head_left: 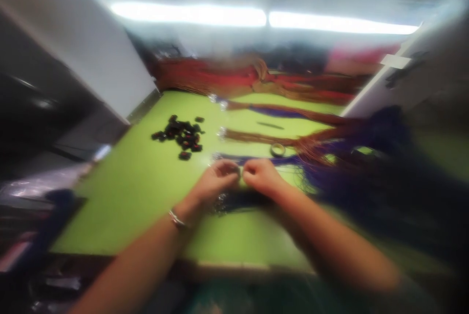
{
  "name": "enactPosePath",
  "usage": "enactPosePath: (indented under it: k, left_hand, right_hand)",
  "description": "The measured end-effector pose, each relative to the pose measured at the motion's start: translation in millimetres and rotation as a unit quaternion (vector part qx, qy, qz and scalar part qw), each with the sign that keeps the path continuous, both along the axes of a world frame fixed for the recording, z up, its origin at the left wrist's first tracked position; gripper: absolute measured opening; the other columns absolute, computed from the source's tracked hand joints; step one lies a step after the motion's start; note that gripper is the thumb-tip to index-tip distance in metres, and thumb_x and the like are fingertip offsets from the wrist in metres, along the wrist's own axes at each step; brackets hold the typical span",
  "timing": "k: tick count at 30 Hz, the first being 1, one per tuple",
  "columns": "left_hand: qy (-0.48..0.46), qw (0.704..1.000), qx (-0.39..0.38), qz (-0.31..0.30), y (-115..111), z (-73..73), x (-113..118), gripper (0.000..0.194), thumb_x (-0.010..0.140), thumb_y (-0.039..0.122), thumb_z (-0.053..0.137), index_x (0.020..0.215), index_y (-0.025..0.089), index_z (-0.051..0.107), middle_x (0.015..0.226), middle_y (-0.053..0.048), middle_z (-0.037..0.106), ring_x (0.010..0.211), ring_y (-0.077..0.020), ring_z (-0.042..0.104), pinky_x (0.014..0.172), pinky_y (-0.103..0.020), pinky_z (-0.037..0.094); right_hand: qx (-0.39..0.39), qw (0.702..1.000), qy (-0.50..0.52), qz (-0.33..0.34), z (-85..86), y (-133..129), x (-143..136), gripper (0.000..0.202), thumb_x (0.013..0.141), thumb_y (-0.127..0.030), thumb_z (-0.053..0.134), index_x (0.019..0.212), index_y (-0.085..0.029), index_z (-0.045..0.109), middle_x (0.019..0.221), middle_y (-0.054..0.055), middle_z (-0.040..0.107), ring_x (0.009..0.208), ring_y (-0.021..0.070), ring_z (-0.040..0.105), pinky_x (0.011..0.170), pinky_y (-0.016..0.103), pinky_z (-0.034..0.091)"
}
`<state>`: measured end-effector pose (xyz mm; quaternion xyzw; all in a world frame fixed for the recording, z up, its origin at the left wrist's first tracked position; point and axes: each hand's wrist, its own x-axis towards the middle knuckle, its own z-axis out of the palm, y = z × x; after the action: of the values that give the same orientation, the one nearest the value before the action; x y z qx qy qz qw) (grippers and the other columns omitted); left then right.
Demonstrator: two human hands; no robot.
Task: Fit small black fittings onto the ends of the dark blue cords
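My left hand [222, 177] and my right hand [261, 175] meet almost fingertip to fingertip above the middle of the green table. Both are closed in a pinch. Whatever is between their fingers is too small and blurred to name. Just behind the knuckles runs a bundle of blue wires [289, 160]. Beneath my wrists lies a bundle of dark wires [242, 201] with shiny metal ends. To the left of my hands is a loose pile of small black parts [183, 133], some with red spots.
Brown wire bundles [256, 136] cross the green tabletop [146, 197] beyond my hands. A roll of tape [277, 150] and a thin dark tool [270, 125] lie among them. Red and brown wires [220, 77] are heaped at the back. White panels [110, 60] flank the table.
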<state>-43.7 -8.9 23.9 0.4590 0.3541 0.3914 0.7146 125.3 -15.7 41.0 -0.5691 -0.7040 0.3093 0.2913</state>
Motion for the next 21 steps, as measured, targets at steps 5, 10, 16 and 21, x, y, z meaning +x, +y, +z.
enactPosePath:
  k: [5,10,16,21]
  left_hand:
    - [0.023,0.999,0.018,-0.016,1,-5.1,2,0.025,0.067,0.021,0.074,0.086,0.015,0.06,0.078,-0.001,0.063,0.063,-0.0101,0.059,0.059,-0.022,0.048]
    - [0.006,1.0,-0.02,0.018,0,5.2,0,0.03,0.069,0.024,0.073,0.094,0.016,0.059,0.077,-0.001,0.062,0.061,-0.0098,0.059,0.057,-0.021,0.047]
    - [-0.006,0.999,-0.04,0.034,0,13.7,-3,0.033,0.067,0.024,0.075,0.094,0.015,0.059,0.075,-0.001,0.061,0.06,-0.0091,0.059,0.055,-0.019,0.044]
    - [-0.011,0.998,-0.058,0.039,0,13.4,-5,0.034,0.067,0.026,0.075,0.095,0.015,0.058,0.075,-0.001,0.06,0.06,-0.0085,0.059,0.056,-0.019,0.044]
  right_hand:
    - [0.0,0.999,-0.041,-0.028,-0.7,-4,-6,0.013,0.066,-0.017,0.051,0.055,-0.015,0.058,0.051,-0.002,0.053,0.05,0.008,0.043,0.049,0.02,0.028]
    - [-0.002,0.999,-0.027,0.024,13.4,7,4,0.017,0.073,-0.02,0.051,0.067,-0.015,0.066,0.062,0.0,0.061,0.057,0.0089,0.049,0.056,0.019,0.035]
    - [0.013,0.963,-0.265,-0.049,28.6,68,36,0.017,0.076,-0.02,0.053,0.079,-0.017,0.07,0.081,0.007,0.068,0.073,0.0147,0.056,0.067,0.023,0.039]
    - [-0.034,0.928,-0.358,-0.097,11.1,106,49,0.018,0.075,-0.022,0.058,0.086,-0.015,0.069,0.088,0.011,0.067,0.075,0.0166,0.057,0.066,0.025,0.04]
